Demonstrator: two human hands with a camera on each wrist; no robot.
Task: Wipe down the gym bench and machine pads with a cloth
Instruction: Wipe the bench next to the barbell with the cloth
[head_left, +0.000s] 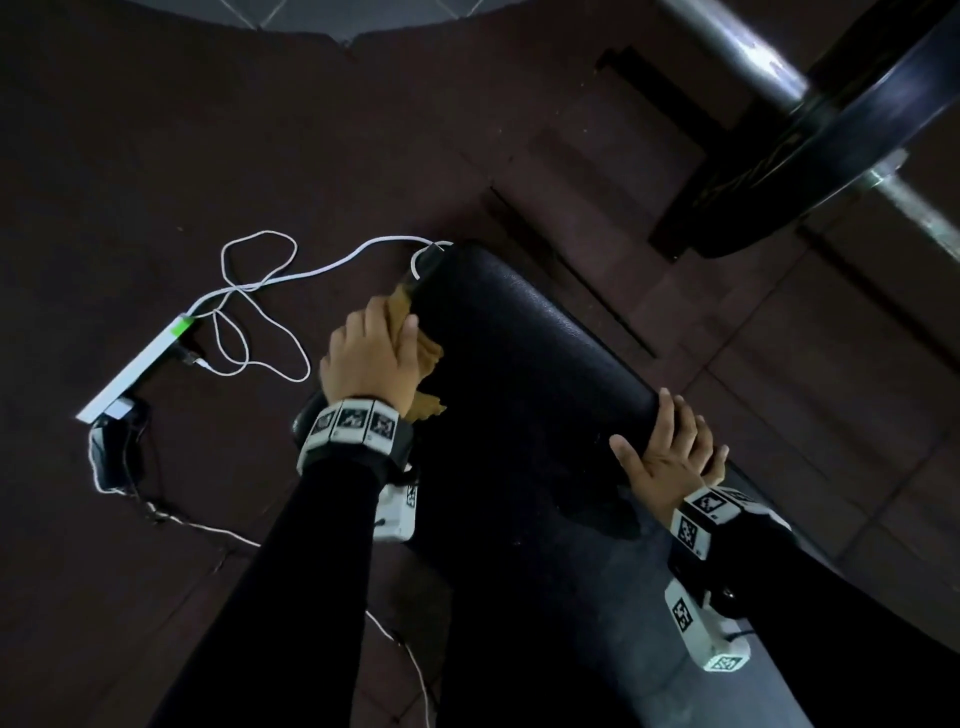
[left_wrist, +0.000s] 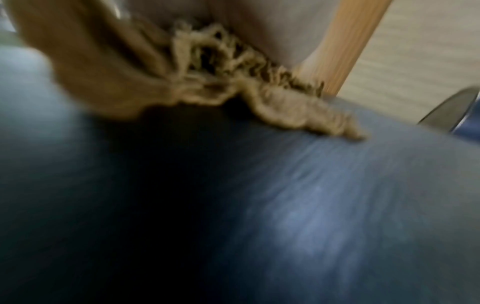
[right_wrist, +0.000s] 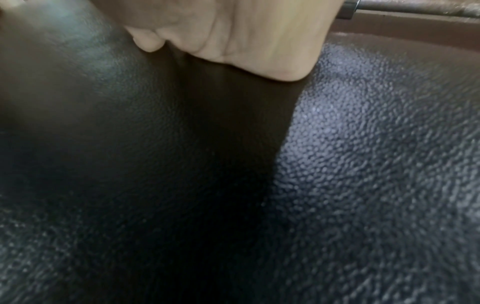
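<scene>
Gripping the tan cloth (head_left: 430, 358) against the bench pad (head_left: 519, 353) with the left hand (head_left: 371, 364), right hand (head_left: 667, 460) resting flat, fingers spread.

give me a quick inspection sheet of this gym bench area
surface: black textured bench pad, sheen in patches; whether it is dirty cannot be told.
job's things: tan frayed cloth against the pad's left edge.
clutter: white power strip and black adapter on the floor.
hands: left hand holds the cloth to the pad; right hand rests, fingers spread, on the pad's right edge.
cables: white cable loops from the strip to the bench's far end; thinner leads trail near the adapter.
surroundings: dark floor; barbell with black weight plate at upper right.
</scene>
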